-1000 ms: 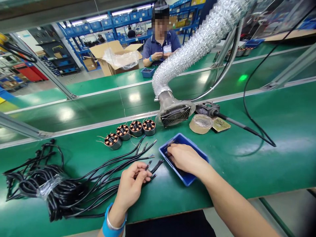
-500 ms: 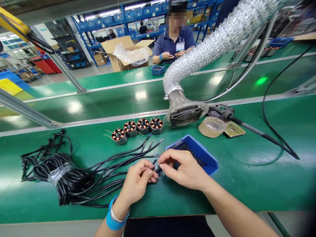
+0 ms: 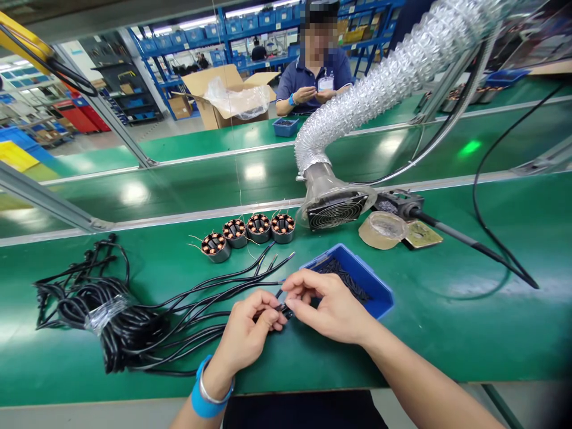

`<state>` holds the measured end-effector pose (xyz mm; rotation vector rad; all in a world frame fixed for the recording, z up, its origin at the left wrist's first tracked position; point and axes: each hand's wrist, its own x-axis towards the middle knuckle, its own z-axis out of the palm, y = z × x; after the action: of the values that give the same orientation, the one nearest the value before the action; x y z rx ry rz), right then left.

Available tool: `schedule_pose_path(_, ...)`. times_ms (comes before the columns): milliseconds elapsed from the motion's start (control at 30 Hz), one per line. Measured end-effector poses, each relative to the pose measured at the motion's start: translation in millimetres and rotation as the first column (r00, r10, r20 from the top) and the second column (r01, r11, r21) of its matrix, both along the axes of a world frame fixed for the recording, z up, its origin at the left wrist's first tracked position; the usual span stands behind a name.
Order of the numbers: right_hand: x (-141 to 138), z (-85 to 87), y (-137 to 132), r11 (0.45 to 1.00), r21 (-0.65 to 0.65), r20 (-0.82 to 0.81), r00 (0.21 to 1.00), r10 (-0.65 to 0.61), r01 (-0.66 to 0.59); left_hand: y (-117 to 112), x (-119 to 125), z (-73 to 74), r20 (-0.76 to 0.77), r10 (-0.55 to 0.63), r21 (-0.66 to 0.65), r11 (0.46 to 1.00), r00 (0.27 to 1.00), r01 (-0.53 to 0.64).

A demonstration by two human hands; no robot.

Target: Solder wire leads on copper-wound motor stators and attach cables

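My left hand (image 3: 250,326) is closed on the stripped end of a black power cable (image 3: 196,331), with its thumb and fingers pinched near the tip. Right beside those fingertips, my right hand (image 3: 334,307) pinches at the cable's wire ends; whatever small piece it holds is hidden by the fingers. Several more cables run left from my hands to a coiled bundle (image 3: 131,333) tied with clear wrap. Behind my right hand sits a blue bin (image 3: 383,296) holding many small black sleeve-like pieces (image 3: 346,279).
Several copper-wound stators (image 3: 258,228) stand in a row at the back. A fume fan (image 3: 337,211) on a silver duct (image 3: 339,113) stands behind the bin. To its right are a tape roll (image 3: 382,231) and a soldering iron (image 3: 447,231) with its cord. A co-worker (image 3: 315,77) sits opposite.
My right hand has shifted slightly left, bringing its fingertips closer to my left fingers and covering more of the wire ends. Across the bench, the co-worker's hands have risen a little.
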<state>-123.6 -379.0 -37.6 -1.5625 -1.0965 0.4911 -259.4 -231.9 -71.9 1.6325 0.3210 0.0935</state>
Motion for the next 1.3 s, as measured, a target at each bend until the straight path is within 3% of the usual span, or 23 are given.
schedule_pose_path(200, -1, 4.0, -1, 0.993, -0.062, 0.043, 0.994, 0.105, -0.102, -4, 1, 4.3, 0.004, 0.027, -0.150, 0.988, 1.000, -0.026)
schedule_pose_path(433, -5, 7.5, -3, 0.988, -0.065, 0.108, 0.983, 0.150, -0.143, -5, 2, 4.2, -0.021, -0.022, -0.166, 0.986, 1.000, 0.018)
schedule_pose_path(500, -7, 8.2, -3, 0.983, -0.076, 0.132, 0.976, 0.173, -0.164, -5, 2, 7.2, -0.017, -0.045, -0.110, 0.993, 0.999, 0.042)
schedule_pose_path(600, 3, 13.9, -11, 0.987, -0.089, 0.164, 0.976, 0.145, -0.132, -4, 0, 17.4, -0.051, -0.134, 0.143, 0.980, 0.990, 0.140)
schedule_pose_path(667, 19, 18.5, -21, 0.993, -0.121, 0.219, 0.976, 0.014, 0.013, -1, -1, 25.5, -0.102, -0.192, 0.341, 0.915, 0.976, 0.215)
schedule_pose_path(733, 36, 19.6, -29, 0.954, -0.246, 0.336, 0.938, -0.083, 0.172, 5, -1, 31.3, -0.135, -0.180, 0.496, 0.839, 0.974, 0.224)
schedule_pose_path(800, 49, 15.3, -32, 0.865, -0.436, 0.476, 0.879, -0.014, 0.250, 12, 3, 32.7, -0.116, -0.106, 0.639, 0.753, 0.988, 0.155)
schedule_pose_path(867, 54, 6.9, -29, 0.781, -0.560, 0.556, 0.824, 0.107, 0.276, 17, 12, 29.5, -0.095, -0.059, 0.766, 0.633, 0.994, 0.111)
schedule_pose_path(1000, 48, -7.7, -17, 0.743, -0.612, 0.593, 0.779, 0.203, 0.271, 16, 37, 15.5, -0.188, -0.104, 0.908, 0.362, 0.977, 0.213)
schedule_pose_path(1033, 46, -8.9, -15, 0.734, -0.621, 0.597, 0.772, 0.217, 0.274, 14, 42, 12.6, -0.207, -0.105, 0.921, 0.314, 0.973, 0.230)
schedule_pose_path(1100, 43, -8.3, -14, 0.716, -0.637, 0.601, 0.765, 0.231, 0.285, 10, 50, 10.3, -0.213, -0.098, 0.934, 0.270, 0.972, 0.232)
schedule_pose_path(1167, 44, -5.6, -15, 0.708, -0.641, 0.604, 0.764, 0.226, 0.297, 9, 51, 13.3, -0.202, -0.103, 0.935, 0.275, 0.974, 0.223)
schedule_pose_path(1200, 45, -4.3, -16, 0.709, -0.637, 0.606, 0.765, 0.217, 0.302, 9, 49, 16.4, -0.188, -0.111, 0.926, 0.311, 0.976, 0.214)
schedule_pose_path(1233, 47, -3.3, -17, 0.713, -0.630, 0.606, 0.768, 0.205, 0.307, 10, 46, 20.0, -0.170, -0.116, 0.903, 0.380, 0.979, 0.202)
schedule_pose_path(1300, 51, -2.4, -21, 0.722, -0.614, 0.604, 0.779, 0.171, 0.318, 14, 40, 26.6, -0.135, -0.126, 0.765, 0.618, 0.983, 0.184)
